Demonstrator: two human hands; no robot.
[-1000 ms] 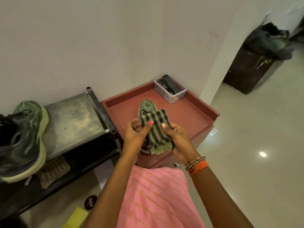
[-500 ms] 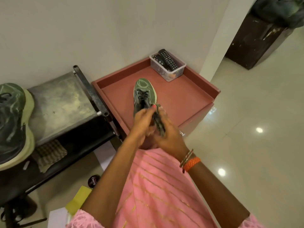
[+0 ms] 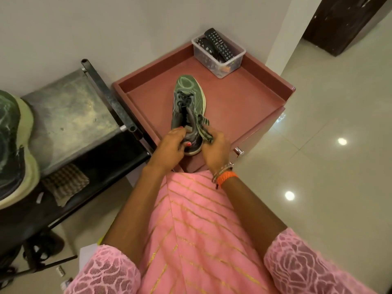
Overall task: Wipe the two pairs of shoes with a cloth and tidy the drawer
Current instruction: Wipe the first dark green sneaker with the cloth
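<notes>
Green-and-black striped cloth (image 3: 204, 130), which a second ago was spread flat between both hands over the shoe, is now bunched into a narrow fold and pressed down against the shoe's heel end — so the folding is over and the wiping, by my reading, is getting under way. The right hand (image 3: 216, 150) has its fingers curled round the bunched cloth, working it along the collar on the right side. The left hand (image 3: 169, 147) grips the near, heel end of the green sneaker (image 3: 188, 107), thumb over the rim, steadying it. The camera has dipped too: the shoe that was mostly hidden behind the cloth is now plain to see, toe pointing away toward the wall. It sits on the floor of the reddish-brown tray top (image 3: 244, 98) of the small cabinet, near its front edge, well apart from the clear plastic tub (image 3: 219, 60) of remote controls in the far corner. How does it look? Dark green mesh upper with pale swirling lines, a pale yellow-green sole edge, black laces loose and untidy, the tongue pushed up. Its twin (image 3: 14, 145) rests on the metal shelf (image 3: 67, 115) at far left — untouched by either hand, so there is plenty left to do, and of a second pair I can see nothing certain.
</notes>
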